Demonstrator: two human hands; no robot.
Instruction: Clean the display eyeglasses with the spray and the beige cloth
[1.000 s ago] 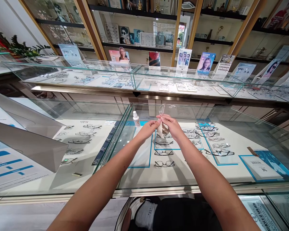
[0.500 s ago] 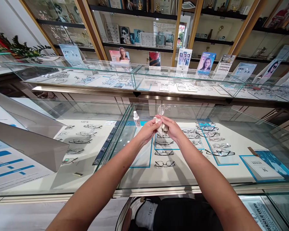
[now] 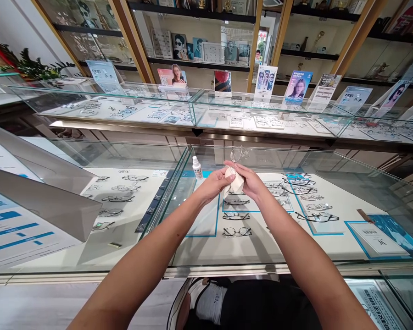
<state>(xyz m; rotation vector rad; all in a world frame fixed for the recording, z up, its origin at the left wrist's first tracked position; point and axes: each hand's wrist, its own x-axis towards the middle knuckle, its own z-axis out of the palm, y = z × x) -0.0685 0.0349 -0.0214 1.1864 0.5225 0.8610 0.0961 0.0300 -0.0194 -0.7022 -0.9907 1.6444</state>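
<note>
Above the glass counter, my left hand (image 3: 214, 184) and my right hand (image 3: 252, 181) meet with closed fingers. Between them is a crumpled cream cleaning cloth (image 3: 237, 183), pinched by both. A pair of thin-framed eyeglasses (image 3: 237, 155) rises from the fingertips, one round lens upright; its lower part is hidden by fingers and cloth. Which hand bears the frame is hard to make out. To the left of my left hand, a small white bottle (image 3: 197, 168) with a printed label stands on the glass.
Under the glass of the counter (image 3: 206, 256) lie rows of eyeglasses (image 3: 237, 232). Large folded display cards (image 3: 30, 215) stand at the left. A second glass showcase (image 3: 124, 110) with upright cards runs across behind, before tall shelves (image 3: 199, 68).
The eyeglasses have turned, so more of the frame shows to the right above my hands. The cloth now spreads wider below the fingers. The view has shifted slightly.
</note>
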